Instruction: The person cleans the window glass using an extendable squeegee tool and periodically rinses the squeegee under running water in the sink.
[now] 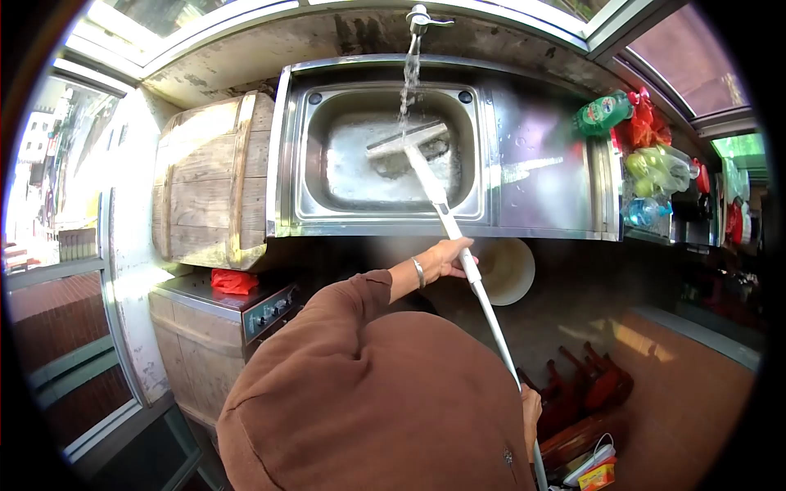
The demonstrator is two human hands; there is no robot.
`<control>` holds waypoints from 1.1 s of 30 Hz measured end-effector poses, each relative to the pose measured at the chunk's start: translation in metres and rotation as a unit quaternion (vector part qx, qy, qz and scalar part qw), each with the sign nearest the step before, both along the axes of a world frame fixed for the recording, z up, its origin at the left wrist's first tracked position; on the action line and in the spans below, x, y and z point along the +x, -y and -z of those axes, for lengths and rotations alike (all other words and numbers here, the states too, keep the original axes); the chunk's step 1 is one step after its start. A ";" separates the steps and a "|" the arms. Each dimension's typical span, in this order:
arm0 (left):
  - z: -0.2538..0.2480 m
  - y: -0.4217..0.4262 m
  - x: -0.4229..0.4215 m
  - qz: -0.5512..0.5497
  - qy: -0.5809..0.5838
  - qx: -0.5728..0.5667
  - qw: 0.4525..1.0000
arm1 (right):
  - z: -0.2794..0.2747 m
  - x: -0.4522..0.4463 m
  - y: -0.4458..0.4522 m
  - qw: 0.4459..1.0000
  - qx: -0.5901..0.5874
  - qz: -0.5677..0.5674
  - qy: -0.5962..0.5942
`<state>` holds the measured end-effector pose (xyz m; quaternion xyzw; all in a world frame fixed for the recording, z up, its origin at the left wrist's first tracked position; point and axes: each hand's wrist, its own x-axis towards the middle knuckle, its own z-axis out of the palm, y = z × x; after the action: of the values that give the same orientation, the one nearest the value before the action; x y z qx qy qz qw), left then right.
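Observation:
A white-handled mop point(430, 182) slants across the view, its wide flat head point(422, 139) down in the steel sink point(309, 151). Water runs from the tap point(418, 18) onto the head. My left hand point(446, 259), with a silver bracelet at the wrist, grips the middle of the handle just in front of the sink's edge. Farther down the pole, close to my body, my right hand point(531, 409) is closed around it, partly hidden by my brown top.
A green bottle point(604, 113) and bagged items stand right of the steel drainboard point(540, 164). Below the sink is a pale round bucket point(508, 272). A wooden-topped box point(205, 180) and a stove point(221, 295) lie left. Dark red stools point(602, 380) stand at lower right.

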<state>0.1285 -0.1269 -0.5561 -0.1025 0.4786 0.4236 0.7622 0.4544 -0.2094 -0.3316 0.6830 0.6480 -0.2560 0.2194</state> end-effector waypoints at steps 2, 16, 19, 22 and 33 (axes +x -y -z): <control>-0.026 0.014 0.000 0.010 0.018 -0.002 1.000 | -0.005 0.011 -0.003 1.000 -0.013 -0.004 -0.005; -0.036 0.055 -0.032 0.037 -0.026 0.004 0.999 | 0.075 0.068 0.030 0.989 0.039 -0.008 -0.145; -0.009 0.044 -0.035 0.018 -0.046 -0.040 0.998 | 0.040 0.022 0.019 0.995 0.050 -0.069 -0.043; -0.058 0.047 -0.026 0.003 -0.031 -0.023 0.999 | 0.013 0.023 0.009 0.995 0.039 -0.075 -0.049; -0.108 0.081 -0.027 0.088 -0.055 -0.015 0.995 | 0.130 0.096 0.052 0.989 -0.041 -0.098 -0.099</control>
<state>0.1020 -0.2082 -0.4477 -0.0482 0.5333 0.3529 0.7672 0.5509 -0.2611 -0.4614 0.5782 0.7191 -0.3256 0.2061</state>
